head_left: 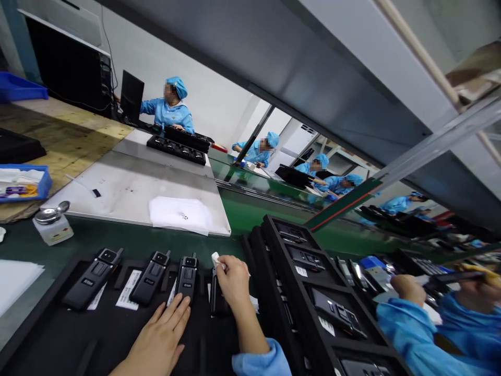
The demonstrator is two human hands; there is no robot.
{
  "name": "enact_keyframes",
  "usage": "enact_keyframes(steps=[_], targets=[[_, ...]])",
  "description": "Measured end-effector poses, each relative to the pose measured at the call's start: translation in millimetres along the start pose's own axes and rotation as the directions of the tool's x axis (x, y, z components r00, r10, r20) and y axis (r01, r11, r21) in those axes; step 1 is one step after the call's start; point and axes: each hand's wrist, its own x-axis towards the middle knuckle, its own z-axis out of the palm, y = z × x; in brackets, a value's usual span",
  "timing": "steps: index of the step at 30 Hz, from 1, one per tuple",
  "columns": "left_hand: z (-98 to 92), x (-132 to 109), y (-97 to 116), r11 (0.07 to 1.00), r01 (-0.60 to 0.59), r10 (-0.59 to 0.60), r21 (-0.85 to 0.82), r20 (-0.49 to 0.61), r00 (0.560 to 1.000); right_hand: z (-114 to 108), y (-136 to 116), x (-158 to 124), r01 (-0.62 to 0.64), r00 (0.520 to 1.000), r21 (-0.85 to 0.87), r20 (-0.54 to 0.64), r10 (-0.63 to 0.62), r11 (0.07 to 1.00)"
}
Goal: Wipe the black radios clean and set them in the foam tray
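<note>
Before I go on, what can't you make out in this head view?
All in the head view:
- Fourth radio: much of it is hidden by the right hand.
- White wad: mostly hidden in that hand's grip.
- Third radio: lower end covered by the left hand.
- Label left of the second radio: print too small.
- Nearest radio in the stacked tray: cut off by the bottom edge.

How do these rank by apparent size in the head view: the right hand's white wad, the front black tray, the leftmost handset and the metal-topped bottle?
1. Black tray, by far
2. Leftmost handset
3. Metal-topped bottle; it stands farther back, so true size is unsure
4. White wad, partly covered by fingers
</note>
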Motion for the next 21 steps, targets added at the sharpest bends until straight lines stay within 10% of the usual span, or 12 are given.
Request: enact_keyframes(steps=[6,14,21], targets=[[-5.6,2,4,0.999,0.039,-0.039,0.003,0.058,0.998,23,-51,-42,0.267,0.950,0.164,0.119,-0.288,0.950],[-5.0,-1,5,1.000,0.031,-0.031,0.002,0.025,0.999,8,-15,-44,0.108,0.988,0.006,0.114,-0.108,0.994],[-4.5,-1,4,0.999,0.034,-0.034,0.009,0.026,0.999,24,-50,-48,0.251,0.946,0.133,0.177,-0.272,0.959]])
